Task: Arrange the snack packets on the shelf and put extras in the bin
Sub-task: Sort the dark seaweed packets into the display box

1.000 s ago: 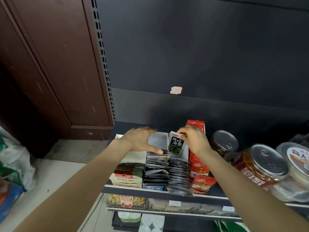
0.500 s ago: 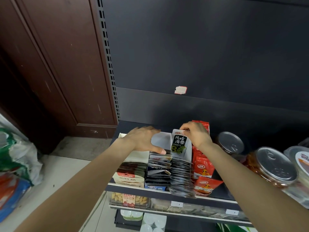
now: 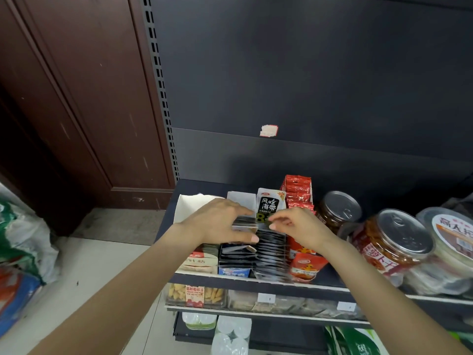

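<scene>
Head view: both forearms reach forward over the shelf [image 3: 245,280]. Left hand [image 3: 220,222], palm down, grips a row of dark packets [image 3: 238,248]. Right hand [image 3: 298,225] pinches the upright seaweed packet [image 3: 268,204] between them.

Lidded jars [image 3: 391,242] (metal tops), brown door [image 3: 76,98]
</scene>
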{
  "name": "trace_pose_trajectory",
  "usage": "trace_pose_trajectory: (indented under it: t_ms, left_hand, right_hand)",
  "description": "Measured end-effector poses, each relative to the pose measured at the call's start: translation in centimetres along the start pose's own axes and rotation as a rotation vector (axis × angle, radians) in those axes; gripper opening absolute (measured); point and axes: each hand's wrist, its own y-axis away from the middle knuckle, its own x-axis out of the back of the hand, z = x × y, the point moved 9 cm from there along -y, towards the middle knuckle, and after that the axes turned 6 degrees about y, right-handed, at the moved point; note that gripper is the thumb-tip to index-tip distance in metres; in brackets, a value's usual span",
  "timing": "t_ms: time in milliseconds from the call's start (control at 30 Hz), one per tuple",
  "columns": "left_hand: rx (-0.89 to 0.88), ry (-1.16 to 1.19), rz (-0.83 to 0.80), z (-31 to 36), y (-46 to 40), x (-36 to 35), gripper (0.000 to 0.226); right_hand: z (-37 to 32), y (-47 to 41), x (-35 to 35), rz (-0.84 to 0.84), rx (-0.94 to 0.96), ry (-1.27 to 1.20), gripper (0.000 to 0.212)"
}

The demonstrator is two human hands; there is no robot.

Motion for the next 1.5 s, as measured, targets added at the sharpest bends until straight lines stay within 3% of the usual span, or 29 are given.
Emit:
trace_pose_trajectory:
  t_ms: [167, 367, 600, 967, 1033, 1167, 1233, 1367, 1500]
  left_hand:
    - [0.042, -0.011, -0.073, 0.1, 1.2, -1.3, 0.085]
    - [0.094, 0.077, -0.065, -0.3, 1.7, -2.1, 0.083]
    - [0.125, 0.132, -0.025, -0.1, 2.4, -1.9, 0.077]
    - [0.174, 0.433, 0.338, 0.2, 1.5, 2.7, 0.038]
    - [0.208, 0.549, 0.356, 0.2, 1.0, 3.2, 0.034]
    - [0.313, 1.173, 0.42, -1.0, 0.8, 2.8, 0.025]
    - [0.388, 1.379, 0.426, -1.5, 1.2, 2.5, 0.022]
    - [0.521, 1.601, 0.363, -2.2, 1.9, 1.4, 0.024]
    - [0.514, 1.816, 0.441, -2.2, 2.0, 1.1, 0.006]
  right_hand:
    - [-1.2, 0.8, -0.9, -0.042, 0.062, 0.224, 0.03]
    - [-1.7, 1.3, -0.2, 0.133, 0.069, 0.417, 0.018]
    - [-1.0, 2.0, 1.4, 0.2, 0.002, 0.136, 0.005]
    - [-1.2, 6.2, 11.3, 0.657, -0.045, -0.152, 0.009]
    - [-1.1, 6.5, 12.2, 0.691, -0.032, -0.268, 0.012]
    - [-1.0, 6.6, 12.2, 0.689, -0.008, -0.482, 0.02]
    - [-1.3, 6.7, 11.7, 0.658, 0.01, -0.563, 0.021]
    - [-2.2, 7.2, 10.9, 0.62, 0.057, -0.639, 0.018]
    - [-1.6, 7.9, 10.4, 0.663, 0.043, -0.614, 0.018]
